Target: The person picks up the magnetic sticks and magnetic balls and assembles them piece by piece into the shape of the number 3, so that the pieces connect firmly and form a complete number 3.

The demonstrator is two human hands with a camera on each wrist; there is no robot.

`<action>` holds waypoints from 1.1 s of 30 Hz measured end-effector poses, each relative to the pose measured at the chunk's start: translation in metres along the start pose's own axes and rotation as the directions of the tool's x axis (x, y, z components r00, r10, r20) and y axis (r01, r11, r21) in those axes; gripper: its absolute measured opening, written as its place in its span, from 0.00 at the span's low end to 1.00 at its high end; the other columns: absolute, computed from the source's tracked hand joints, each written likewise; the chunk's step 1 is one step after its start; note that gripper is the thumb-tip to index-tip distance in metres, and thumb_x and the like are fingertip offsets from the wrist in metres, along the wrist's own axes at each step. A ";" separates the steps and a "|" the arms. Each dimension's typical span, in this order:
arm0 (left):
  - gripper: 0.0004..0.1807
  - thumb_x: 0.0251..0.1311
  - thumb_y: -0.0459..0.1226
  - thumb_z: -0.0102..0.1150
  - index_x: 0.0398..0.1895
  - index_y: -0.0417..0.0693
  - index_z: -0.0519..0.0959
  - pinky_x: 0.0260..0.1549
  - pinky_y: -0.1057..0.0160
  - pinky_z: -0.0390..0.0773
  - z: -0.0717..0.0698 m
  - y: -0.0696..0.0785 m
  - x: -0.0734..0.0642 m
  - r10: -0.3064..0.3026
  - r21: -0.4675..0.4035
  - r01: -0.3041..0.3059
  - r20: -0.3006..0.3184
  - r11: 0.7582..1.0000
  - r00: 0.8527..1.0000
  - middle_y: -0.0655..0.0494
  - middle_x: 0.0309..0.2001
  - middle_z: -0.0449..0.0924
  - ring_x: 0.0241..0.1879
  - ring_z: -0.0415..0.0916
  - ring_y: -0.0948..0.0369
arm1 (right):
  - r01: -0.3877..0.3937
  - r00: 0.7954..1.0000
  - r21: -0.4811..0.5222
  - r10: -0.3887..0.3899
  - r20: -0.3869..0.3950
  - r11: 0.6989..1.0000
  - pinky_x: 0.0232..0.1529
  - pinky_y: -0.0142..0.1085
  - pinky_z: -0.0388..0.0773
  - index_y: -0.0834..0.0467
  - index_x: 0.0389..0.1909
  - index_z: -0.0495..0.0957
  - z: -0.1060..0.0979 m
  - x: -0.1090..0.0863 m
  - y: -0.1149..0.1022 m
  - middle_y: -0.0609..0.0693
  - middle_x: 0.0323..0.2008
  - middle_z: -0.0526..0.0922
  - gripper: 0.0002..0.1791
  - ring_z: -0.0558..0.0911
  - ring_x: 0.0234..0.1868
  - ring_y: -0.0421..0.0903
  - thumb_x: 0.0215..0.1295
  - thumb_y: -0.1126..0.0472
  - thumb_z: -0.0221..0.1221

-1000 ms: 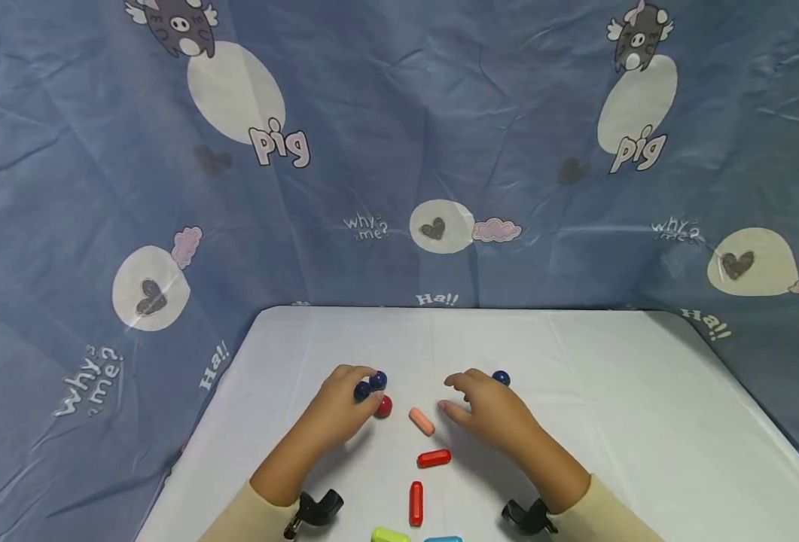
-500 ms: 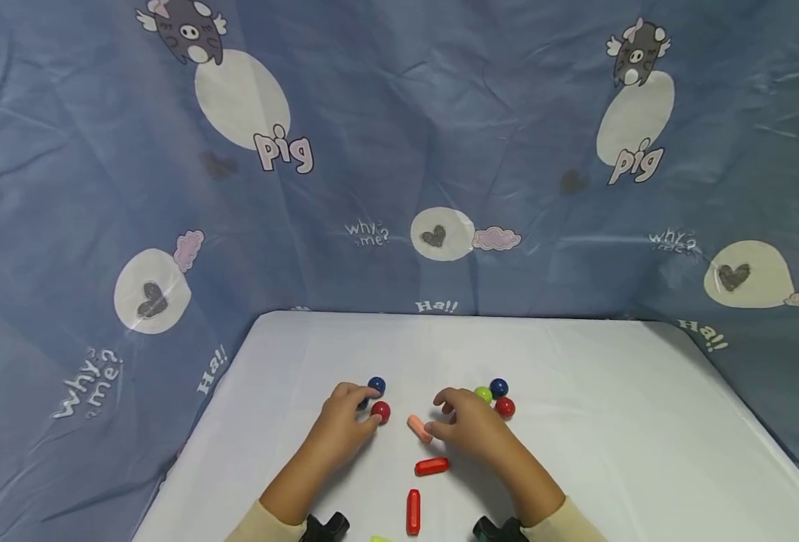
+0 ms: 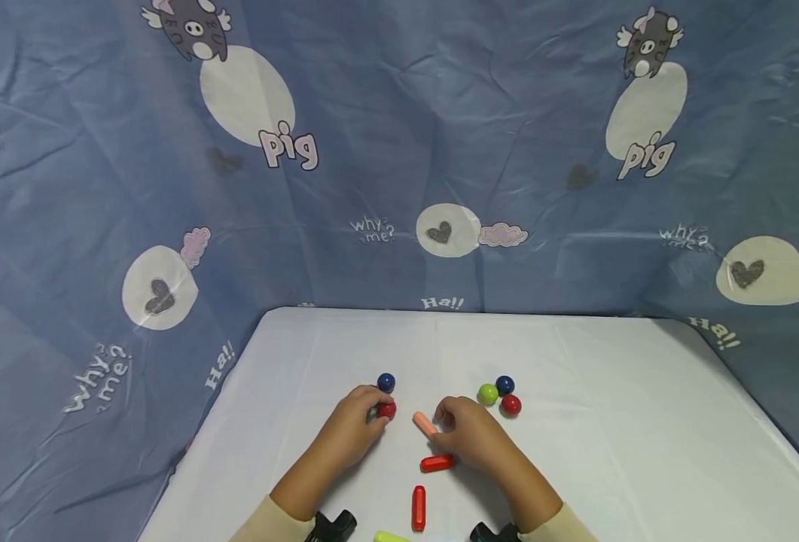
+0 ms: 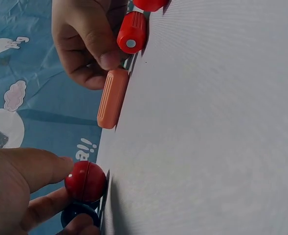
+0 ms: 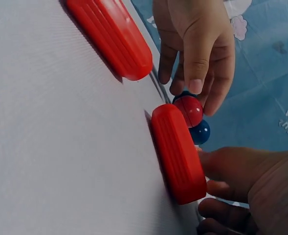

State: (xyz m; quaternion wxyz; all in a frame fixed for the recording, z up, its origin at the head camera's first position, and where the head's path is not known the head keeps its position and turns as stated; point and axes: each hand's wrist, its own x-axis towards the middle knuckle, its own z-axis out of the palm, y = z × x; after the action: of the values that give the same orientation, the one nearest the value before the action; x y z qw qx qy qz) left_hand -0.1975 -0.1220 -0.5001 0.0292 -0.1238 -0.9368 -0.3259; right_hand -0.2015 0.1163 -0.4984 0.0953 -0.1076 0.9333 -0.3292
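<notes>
"What's nearest the person?"

"A lime rod, cut off by the head view's lower edge. Beyond it, though nearer than the peach rod, a lengthwise red rod lies on the white desk, then a crosswise red rod."

"And the right hand?"

"Just right of the peach rod, back of the hand upward, forearm slanting in from the near right. Its fingers are curled, thumb and forefinger narrowed on the rod's near end. Whether the rod is lifted, I can't tell."

"So the peach rod is between the hands. How's the left hand posed?"

"Left of the peach rod, angled inward, fingers bent. Thumb and fingers hold a red ball. Two blue balls sit close by it, one largely hidden in the head view."

"Anything farther off?"

"Beyond the peach rod and to its right, past the right hand, a second red ball, a lime ball and a third blue ball cluster together. Behind everything hangs a blue pig-print cloth."
</notes>
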 end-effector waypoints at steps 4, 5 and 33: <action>0.14 0.64 0.34 0.71 0.52 0.50 0.86 0.62 0.49 0.79 0.001 0.001 -0.001 0.009 -0.003 -0.009 -0.003 1.000 1.000 0.50 0.60 0.81 0.63 0.79 0.50 | -0.014 1.000 -0.009 0.014 0.015 1.000 0.39 0.41 0.76 0.49 0.37 0.83 0.002 -0.001 0.001 0.44 0.32 0.79 0.11 0.76 0.35 0.45 0.56 0.55 0.76; 0.13 0.64 0.34 0.71 0.52 0.50 0.86 0.62 0.50 0.79 0.001 0.001 -0.001 0.010 -0.003 -0.010 -0.002 1.000 1.000 0.50 0.60 0.81 0.63 0.79 0.51 | -0.017 1.000 -0.012 0.017 0.017 1.000 0.38 0.41 0.76 0.49 0.37 0.83 0.002 -0.001 0.001 0.44 0.32 0.79 0.11 0.76 0.35 0.45 0.57 0.56 0.75; 0.17 0.59 0.38 0.76 0.51 0.50 0.86 0.42 0.61 0.85 0.002 -0.002 -0.005 -0.020 -0.056 0.026 0.099 0.998 0.995 0.56 0.45 0.85 0.42 0.81 0.62 | 0.023 0.995 0.151 -0.008 -0.100 0.988 0.37 0.33 0.80 0.51 0.37 0.84 -0.004 -0.005 0.020 0.42 0.31 0.83 0.08 0.79 0.34 0.41 0.60 0.64 0.73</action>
State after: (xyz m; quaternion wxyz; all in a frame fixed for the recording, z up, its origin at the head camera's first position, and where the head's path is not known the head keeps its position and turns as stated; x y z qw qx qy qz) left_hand -0.1934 -0.1237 -0.5032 -0.0242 -0.1296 -0.9288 -0.3463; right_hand -0.2005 0.1354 -0.5073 0.0545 -0.0907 0.9083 -0.4048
